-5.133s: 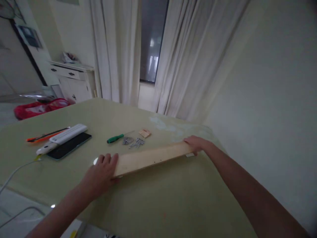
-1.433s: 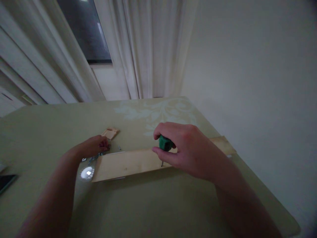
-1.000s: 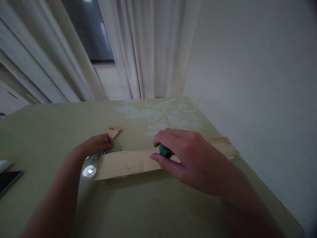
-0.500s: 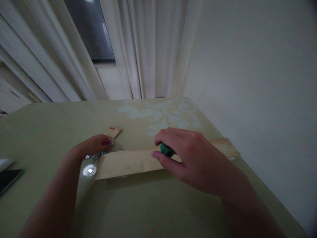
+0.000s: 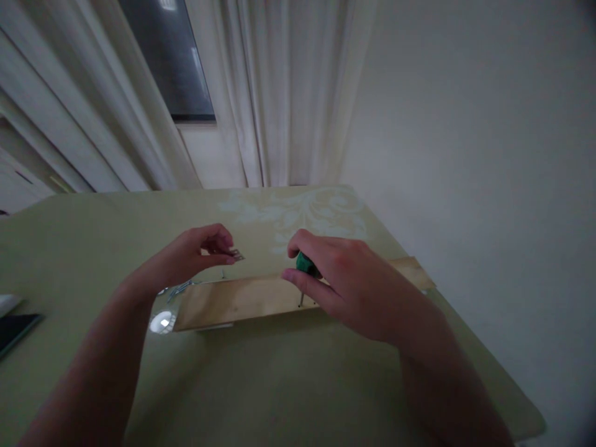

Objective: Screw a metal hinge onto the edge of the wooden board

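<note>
A long pale wooden board (image 5: 233, 301) lies across the green table (image 5: 279, 385). My right hand (image 5: 344, 285) is closed around a green-handled screwdriver (image 5: 305, 264), held upright with its tip down on the board. My left hand (image 5: 190, 254) is raised a little above the table and pinches a small metal hinge (image 5: 236, 254) between thumb and fingers, just behind the board's far edge. A few loose screws (image 5: 177, 288) lie on the table by the board's left end.
A dark phone (image 5: 13, 329) lies at the table's left edge. A bright light reflection (image 5: 161, 323) shows near the board's left end. White curtains (image 5: 279, 93) and a dark window (image 5: 167, 56) stand behind the table; a plain wall is on the right.
My left hand has lifted from the pile of small parts with a metal hinge pinched in its fingers and moved right. My right hand still holds the screwdriver on the board.
</note>
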A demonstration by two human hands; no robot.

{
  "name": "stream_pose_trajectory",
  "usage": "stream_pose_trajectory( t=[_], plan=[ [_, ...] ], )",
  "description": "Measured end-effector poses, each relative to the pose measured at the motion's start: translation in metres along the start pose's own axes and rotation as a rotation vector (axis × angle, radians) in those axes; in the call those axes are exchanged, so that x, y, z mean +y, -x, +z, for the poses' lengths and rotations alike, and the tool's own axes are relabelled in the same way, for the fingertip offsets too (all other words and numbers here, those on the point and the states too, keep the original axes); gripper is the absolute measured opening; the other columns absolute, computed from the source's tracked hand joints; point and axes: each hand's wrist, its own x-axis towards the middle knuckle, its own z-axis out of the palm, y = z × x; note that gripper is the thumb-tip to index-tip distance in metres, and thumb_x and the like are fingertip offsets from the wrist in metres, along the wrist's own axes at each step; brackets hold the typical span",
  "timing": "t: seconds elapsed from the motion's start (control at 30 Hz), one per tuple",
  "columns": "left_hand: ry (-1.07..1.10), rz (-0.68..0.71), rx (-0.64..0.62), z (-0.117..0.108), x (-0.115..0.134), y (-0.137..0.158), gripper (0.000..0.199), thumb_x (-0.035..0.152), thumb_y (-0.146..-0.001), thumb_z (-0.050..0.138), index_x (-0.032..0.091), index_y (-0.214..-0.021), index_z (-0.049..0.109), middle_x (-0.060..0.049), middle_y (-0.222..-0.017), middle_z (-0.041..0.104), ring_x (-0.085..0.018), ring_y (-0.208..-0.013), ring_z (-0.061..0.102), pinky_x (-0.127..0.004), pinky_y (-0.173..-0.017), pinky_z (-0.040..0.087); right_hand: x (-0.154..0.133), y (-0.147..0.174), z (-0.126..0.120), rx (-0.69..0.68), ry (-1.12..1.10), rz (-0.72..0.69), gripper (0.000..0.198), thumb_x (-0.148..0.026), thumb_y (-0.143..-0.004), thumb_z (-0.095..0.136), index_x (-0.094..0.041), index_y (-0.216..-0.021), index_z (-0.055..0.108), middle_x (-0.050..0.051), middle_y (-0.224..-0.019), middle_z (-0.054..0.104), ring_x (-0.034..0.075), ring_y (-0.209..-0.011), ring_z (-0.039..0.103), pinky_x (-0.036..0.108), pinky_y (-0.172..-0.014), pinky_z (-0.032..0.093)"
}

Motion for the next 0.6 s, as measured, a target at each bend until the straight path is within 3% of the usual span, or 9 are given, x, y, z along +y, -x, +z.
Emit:
stream_pose_trajectory(
  t=[0.1, 0.23, 0.4, 0.5, 0.6],
  plan=[
    [0.055, 0.069, -0.043, 0.019, 0.034, 0.008, 0.027, 0.047, -0.090, 0.081, 0.024, -0.103, 0.082, -0.002, -0.089, 0.084, -0.021, -0.081, 0.078, -0.032, -0.077, 0.061, 0.000, 0.006, -0.007, 0.015, 0.030, 0.014, 0.013, -0.034, -0.112, 0.065, -0.022, -0.113, 0.061, 0.002, -0.100, 0.074, 0.022, -0.090, 0.068, 0.033, -0.077, 0.040],
    [0.083, 0.177, -0.067, 0.054, 0.055, 0.025, 0.018, 0.039, -0.099, 0.075, 0.025, -0.099, 0.087, -0.002, -0.091, 0.086, -0.019, -0.082, 0.079, -0.028, -0.076, 0.061, 0.001, 0.018, -0.019, 0.069, 0.030, 0.034, 0.014, -0.035, -0.111, 0.067, -0.022, -0.115, 0.062, 0.002, -0.097, 0.074, 0.021, -0.087, 0.068, 0.032, -0.078, 0.041],
    [0.010, 0.350, 0.255, 0.108, 0.063, 0.049, 0.012, 0.024, -0.103, 0.074, 0.028, -0.100, 0.085, 0.002, -0.091, 0.084, -0.013, -0.077, 0.076, -0.020, -0.066, 0.056, 0.005, 0.030, -0.030, 0.165, 0.050, 0.038, 0.015, -0.036, -0.111, 0.067, -0.022, -0.114, 0.062, -0.001, -0.090, 0.070, 0.018, -0.078, 0.064, 0.031, -0.075, 0.039],
    [0.006, 0.447, 0.379, 0.131, 0.058, 0.059, 0.017, 0.015, -0.106, 0.070, 0.026, -0.108, 0.083, 0.000, -0.103, 0.086, -0.013, -0.090, 0.081, -0.020, -0.081, 0.063, 0.008, 0.032, -0.034, 0.204, 0.041, 0.035, 0.016, -0.037, -0.110, 0.068, -0.022, -0.113, 0.061, -0.002, -0.088, 0.068, 0.017, -0.076, 0.061, 0.030, -0.073, 0.038],
    [-0.004, 0.528, 0.377, 0.140, 0.049, 0.064, 0.018, 0.014, -0.108, 0.068, 0.025, -0.113, 0.081, -0.004, -0.119, 0.086, -0.016, -0.106, 0.083, -0.023, -0.094, 0.066, 0.009, 0.032, -0.035, 0.205, 0.027, 0.033, 0.016, -0.037, -0.110, 0.068, -0.022, -0.113, 0.061, -0.002, -0.088, 0.069, 0.017, -0.076, 0.062, 0.030, -0.072, 0.038]
  ],
)
